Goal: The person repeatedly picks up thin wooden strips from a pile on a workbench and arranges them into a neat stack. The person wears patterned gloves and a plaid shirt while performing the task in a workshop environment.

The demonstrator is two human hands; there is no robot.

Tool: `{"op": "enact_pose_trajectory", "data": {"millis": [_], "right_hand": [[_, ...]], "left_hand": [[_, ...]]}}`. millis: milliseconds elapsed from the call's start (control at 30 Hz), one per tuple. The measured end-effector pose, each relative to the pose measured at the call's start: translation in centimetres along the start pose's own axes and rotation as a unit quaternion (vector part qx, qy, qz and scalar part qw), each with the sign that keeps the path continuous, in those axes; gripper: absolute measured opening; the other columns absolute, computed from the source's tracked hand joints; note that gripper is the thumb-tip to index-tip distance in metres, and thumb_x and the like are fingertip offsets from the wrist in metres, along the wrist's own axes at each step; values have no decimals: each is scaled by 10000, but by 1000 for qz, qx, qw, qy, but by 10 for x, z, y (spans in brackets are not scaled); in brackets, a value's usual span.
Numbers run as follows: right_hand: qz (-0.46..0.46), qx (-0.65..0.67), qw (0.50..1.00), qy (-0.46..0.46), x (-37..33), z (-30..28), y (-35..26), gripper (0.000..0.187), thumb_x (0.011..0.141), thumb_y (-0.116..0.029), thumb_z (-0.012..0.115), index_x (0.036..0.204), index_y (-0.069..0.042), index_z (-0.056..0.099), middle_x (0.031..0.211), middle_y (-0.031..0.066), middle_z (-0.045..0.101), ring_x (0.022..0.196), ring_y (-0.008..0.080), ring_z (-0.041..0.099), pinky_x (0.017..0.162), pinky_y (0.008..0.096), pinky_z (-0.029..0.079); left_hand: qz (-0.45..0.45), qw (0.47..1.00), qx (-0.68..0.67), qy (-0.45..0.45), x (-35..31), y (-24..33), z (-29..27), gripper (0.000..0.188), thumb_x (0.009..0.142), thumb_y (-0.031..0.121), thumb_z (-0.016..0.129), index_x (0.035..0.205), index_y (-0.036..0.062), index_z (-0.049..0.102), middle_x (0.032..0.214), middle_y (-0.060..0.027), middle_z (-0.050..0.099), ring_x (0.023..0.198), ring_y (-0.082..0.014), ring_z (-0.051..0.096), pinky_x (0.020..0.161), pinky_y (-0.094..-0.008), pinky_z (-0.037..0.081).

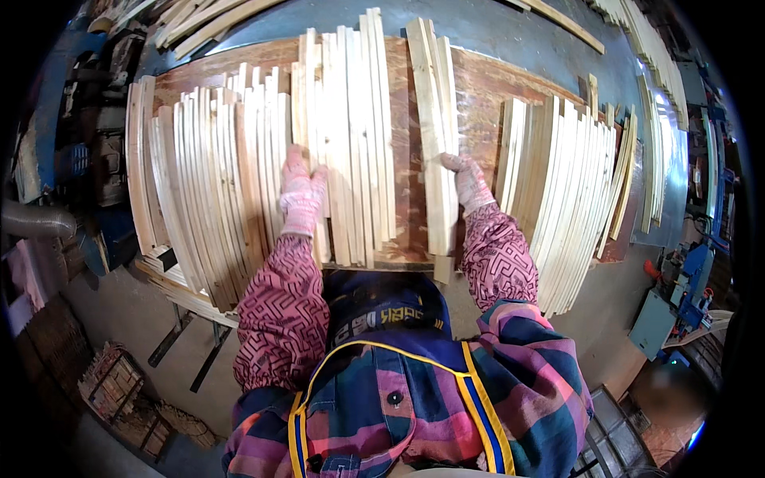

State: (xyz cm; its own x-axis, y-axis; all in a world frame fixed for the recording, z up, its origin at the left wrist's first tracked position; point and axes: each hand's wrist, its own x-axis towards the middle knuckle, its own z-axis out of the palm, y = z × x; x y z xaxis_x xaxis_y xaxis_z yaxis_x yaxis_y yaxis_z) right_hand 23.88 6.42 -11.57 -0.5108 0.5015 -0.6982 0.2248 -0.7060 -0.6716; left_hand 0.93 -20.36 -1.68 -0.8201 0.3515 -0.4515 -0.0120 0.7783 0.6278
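Note:
Pale wooden strips lie side by side in separate groups on a brown board (486, 88). My left hand (303, 195), in a pinkish-white glove, rests along the left side of the middle group of strips (351, 151); its fingers stretch forward and its thumb stands apart. To the right, a few longer strips (434, 135) lie across the board. At their right edge is my right hand (470, 182), also gloved, with thumb and fingers closed on the outer strip. The undersides of both hands are hidden.
More strips fill the board on the left (203, 167) and on the right (566, 191). Farther off is a grey metal surface (478, 32) with loose lengths of wood. Bundled wood (115, 382) stands on the floor at lower left, and a blue-green machine (677, 299) at right.

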Motion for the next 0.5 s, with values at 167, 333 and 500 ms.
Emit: {"op": "enact_pose_trajectory", "data": {"millis": [167, 333, 500], "right_hand": [[40, -668, 740, -72, -63, 71, -47, 609, 903, -439, 582, 1326, -3, 542, 1104, 193, 694, 1084, 259, 661, 967, 402, 538], [-30, -698, 714, 49, -20, 87, -104, 903, 887, -722, 515, 1460, -29, 429, 1160, 235, 667, 1102, 319, 660, 890, 490, 537], [-192, -637, 720, 199, -34, 130, -101, 712, 830, -483, 703, 1322, 9, 552, 1239, 238, 614, 1142, 383, 615, 965, 456, 496]], "left_hand": [[51, 996, -65, 35, 19, -33, 31, 767, 920, 326, 631, 1561, 116, 266, 1602, -138, 302, 1461, -300, 322, 1220, -414, 254], [156, 987, -14, 34, 48, -9, 24, 726, 939, 398, 597, 1543, 113, 311, 1561, -156, 374, 1418, -324, 394, 1176, -421, 329], [-33, 987, 23, 156, 57, 32, 43, 639, 885, 373, 716, 1408, 98, 473, 1291, -172, 610, 1131, -281, 643, 980, -394, 527]]}}
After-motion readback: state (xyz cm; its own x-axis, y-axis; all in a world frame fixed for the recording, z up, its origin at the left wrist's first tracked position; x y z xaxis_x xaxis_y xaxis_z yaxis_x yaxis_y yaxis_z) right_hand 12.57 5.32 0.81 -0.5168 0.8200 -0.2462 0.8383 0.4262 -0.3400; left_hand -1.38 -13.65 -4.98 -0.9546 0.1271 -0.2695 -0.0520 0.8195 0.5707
